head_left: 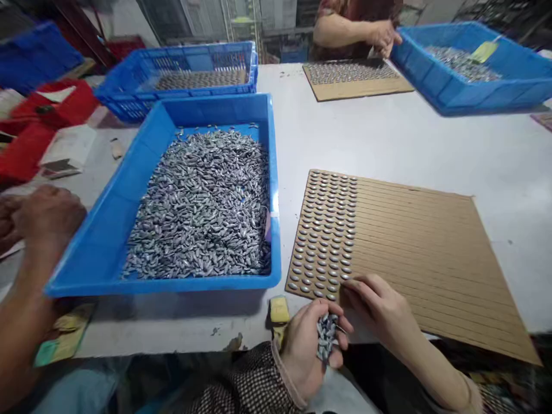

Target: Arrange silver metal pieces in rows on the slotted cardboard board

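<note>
My left hand (pixel 308 342) is cupped shut on a handful of small silvery oval metal pieces (pixel 326 336) at the table's near edge. My right hand (pixel 379 307) rests on the near left corner of a grooved brown cardboard board (pixel 431 253), fingertips pinched at the lowest row of pieces. What they pinch is too small to make out. Several rows of the pieces (pixel 328 230) fill the board's left part. A blue tray (pixel 107 230) heaped with the same pieces (pixel 207 201) stands left of the board.
Another person's hand and arm (pixel 38 230) sit at the left by the tray. A third person's hands (pixel 383 34) work at the far side with a second board (pixel 353 77) and blue tray (pixel 474 63). A blue crate (pixel 181 75), red boxes (pixel 52 109).
</note>
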{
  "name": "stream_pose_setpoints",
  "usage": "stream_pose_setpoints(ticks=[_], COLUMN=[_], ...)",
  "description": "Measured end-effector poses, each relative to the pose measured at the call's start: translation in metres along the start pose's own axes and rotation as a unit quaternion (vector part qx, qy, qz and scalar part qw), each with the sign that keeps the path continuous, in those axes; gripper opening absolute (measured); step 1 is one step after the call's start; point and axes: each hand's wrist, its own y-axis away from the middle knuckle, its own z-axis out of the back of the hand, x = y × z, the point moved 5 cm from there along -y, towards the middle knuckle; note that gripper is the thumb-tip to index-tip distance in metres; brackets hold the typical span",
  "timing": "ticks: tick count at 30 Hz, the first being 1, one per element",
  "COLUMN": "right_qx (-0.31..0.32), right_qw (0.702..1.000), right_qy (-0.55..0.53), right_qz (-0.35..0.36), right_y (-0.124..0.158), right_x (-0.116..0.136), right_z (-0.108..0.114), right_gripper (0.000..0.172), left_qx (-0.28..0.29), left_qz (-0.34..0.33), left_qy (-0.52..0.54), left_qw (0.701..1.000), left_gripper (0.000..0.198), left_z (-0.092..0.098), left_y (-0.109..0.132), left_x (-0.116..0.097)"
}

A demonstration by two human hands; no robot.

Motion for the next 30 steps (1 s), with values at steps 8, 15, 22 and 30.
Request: stream_pose_setpoints(ticks=[8, 15, 22, 30], right_qx=[-0.007, -0.028, 0.061, 0.010], right_qw=[1.000, 0.993, 0.976, 0.959], right_qy=[0.024, -0.105, -0.207, -0.273], right_qz=[0.004, -0.053, -0.032, -0.080], right_y=[-0.002, 0.000, -0.004, 0.003], right_x=[0.005, 0.006, 0.045, 0.034], right_z=[-0.001, 0.014, 0.032, 0.030], right_gripper=[0.017, 0.019, 0.022, 0.023], left_qx=[0.018, 0.029, 0.046, 0.048], left_qz=[-0.010, -0.026, -0.062, -0.058], left_qy=[-0.033, -0.030, -0.039, -0.035], left_qw=[0.999, 0.999, 0.996, 0.997], left_gripper=[0.015, 0.021, 0.030, 0.029], left_z=[-0.006, -0.008, -0.013, -0.010], left_y=[0.002, 0.006, 0.008, 0.004], left_x=[-0.003, -0.006, -0.004, -0.001])
